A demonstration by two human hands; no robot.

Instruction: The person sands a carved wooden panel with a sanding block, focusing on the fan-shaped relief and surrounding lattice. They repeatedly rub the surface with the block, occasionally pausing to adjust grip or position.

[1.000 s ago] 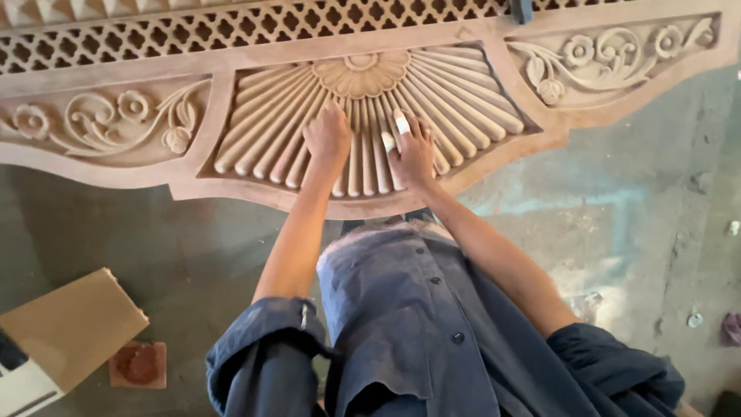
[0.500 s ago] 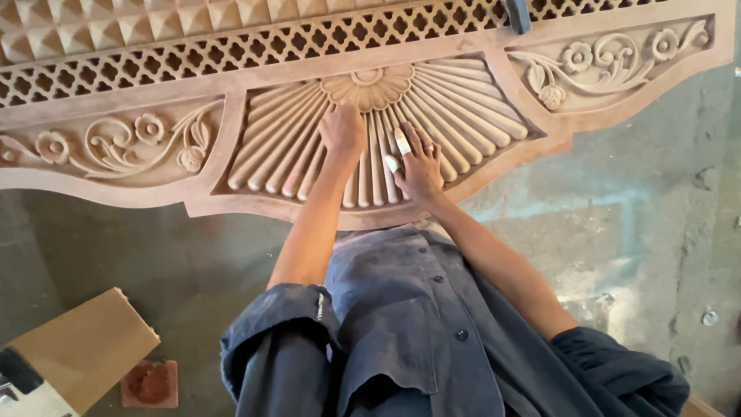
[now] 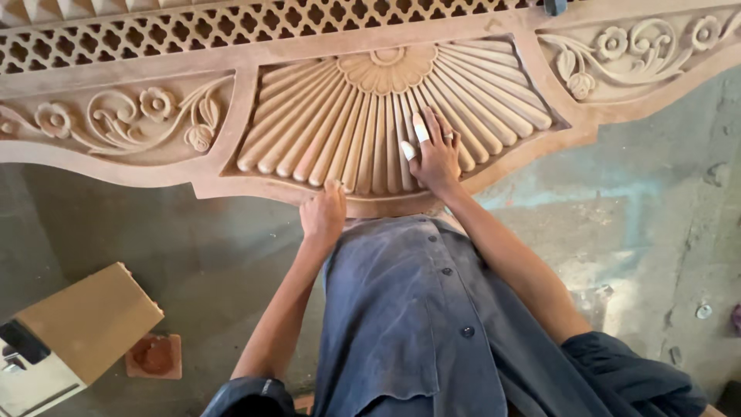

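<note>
A long carved wooden panel [image 3: 231, 116] lies across the top of the view, with a fluted fan relief [image 3: 340, 116] in its middle, flower scrolls on both sides and lattice along the far edge. My right hand [image 3: 434, 150] lies flat on the lower right flutes of the fan, fingers spread, with white tape on two fingertips. My left hand [image 3: 324, 215] rests on the near lower edge of the fan, fingers curled onto the rim. Neither hand holds a tool.
A tan box [image 3: 85, 324] with a white end sits on the grey concrete floor at the lower left, next to a small reddish square block [image 3: 154, 355]. My blue shirt [image 3: 417, 324] fills the lower middle. Small bits lie on the floor at the right.
My left hand has slid back from the middle of the fan to its near edge. The right hand stays on the flutes. The view has shifted so the panel sits further right.
</note>
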